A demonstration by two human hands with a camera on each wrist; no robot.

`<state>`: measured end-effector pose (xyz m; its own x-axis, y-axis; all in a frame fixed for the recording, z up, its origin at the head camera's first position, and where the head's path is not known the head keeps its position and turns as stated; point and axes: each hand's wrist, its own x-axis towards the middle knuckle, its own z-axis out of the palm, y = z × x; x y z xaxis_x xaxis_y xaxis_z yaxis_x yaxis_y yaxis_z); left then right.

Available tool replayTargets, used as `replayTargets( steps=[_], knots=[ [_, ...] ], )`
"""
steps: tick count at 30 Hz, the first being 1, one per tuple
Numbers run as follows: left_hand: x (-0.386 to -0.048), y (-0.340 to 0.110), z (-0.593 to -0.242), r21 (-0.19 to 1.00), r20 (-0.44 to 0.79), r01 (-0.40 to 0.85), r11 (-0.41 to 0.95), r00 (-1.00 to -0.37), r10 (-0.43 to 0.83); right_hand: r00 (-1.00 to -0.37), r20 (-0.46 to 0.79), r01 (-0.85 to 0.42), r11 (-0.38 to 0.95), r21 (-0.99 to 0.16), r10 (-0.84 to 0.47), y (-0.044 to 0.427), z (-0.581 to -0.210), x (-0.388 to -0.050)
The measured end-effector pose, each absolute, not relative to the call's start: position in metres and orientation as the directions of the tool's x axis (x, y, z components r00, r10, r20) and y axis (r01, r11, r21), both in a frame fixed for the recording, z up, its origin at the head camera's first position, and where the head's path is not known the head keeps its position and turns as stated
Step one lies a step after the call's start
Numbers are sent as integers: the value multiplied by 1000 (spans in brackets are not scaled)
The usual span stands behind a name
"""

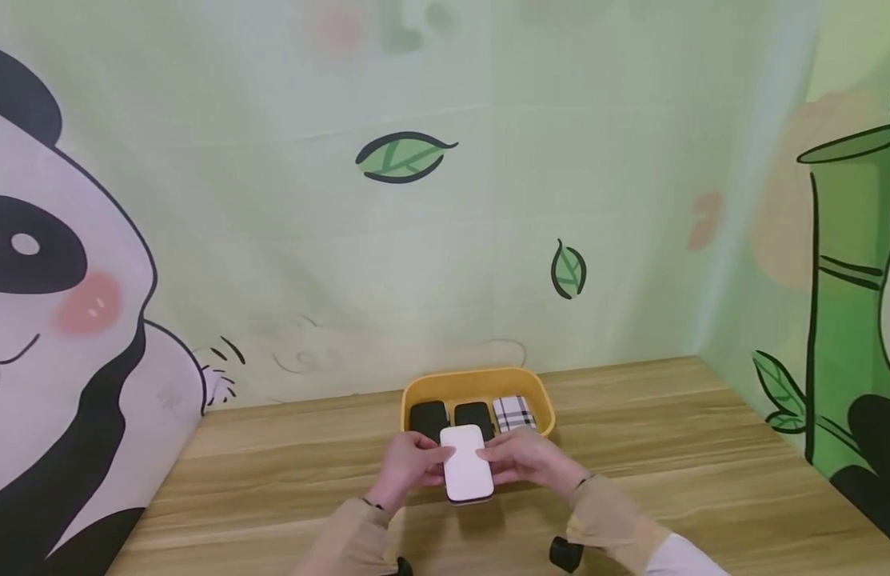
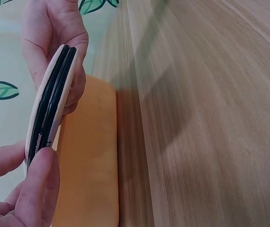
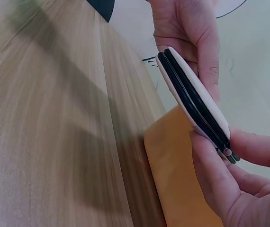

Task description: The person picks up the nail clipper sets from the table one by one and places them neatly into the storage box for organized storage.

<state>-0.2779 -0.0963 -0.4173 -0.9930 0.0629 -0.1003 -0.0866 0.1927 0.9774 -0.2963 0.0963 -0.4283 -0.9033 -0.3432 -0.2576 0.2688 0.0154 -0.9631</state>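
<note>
A slim white zippered wallet (image 1: 468, 464) is raised above the table, just in front of a yellow basket (image 1: 480, 374). Its left side is pinched between thumb and fingers of my left hand (image 1: 409, 461). My right hand (image 1: 528, 456) pinches the opposite side the same way. From the left wrist view, the wallet (image 2: 54, 94) shows a black zipper band along its edge, closed. A small zipper pull (image 3: 228, 152) hangs near my right fingertips in the right wrist view.
Two black cases (image 1: 429, 418) and a plaid pouch (image 1: 514, 413) sit side by side in the basket. The wooden table (image 1: 286, 464) meets a printed fabric backdrop (image 1: 488, 240) behind the basket. A black object (image 1: 565, 554) is beneath my right forearm.
</note>
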Motion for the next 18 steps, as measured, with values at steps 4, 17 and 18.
replayTargets(
  steps=[4, 17, 18],
  knots=[
    [-279, -94, -417, 979, -109, -95, 178, -992, 69, -898, -263, 273, 22, -962, -352, 99, -429, -297],
    [-284, -96, -408, 974, -120, -98, 203, -988, 95, -889, -235, 259, -8, -966, -392, 105, -421, -302],
    [-285, -97, -407, 974, -117, -94, 206, -988, 104, -890, -235, 260, -12, -965, -390, 106, -420, -302]
  ],
)
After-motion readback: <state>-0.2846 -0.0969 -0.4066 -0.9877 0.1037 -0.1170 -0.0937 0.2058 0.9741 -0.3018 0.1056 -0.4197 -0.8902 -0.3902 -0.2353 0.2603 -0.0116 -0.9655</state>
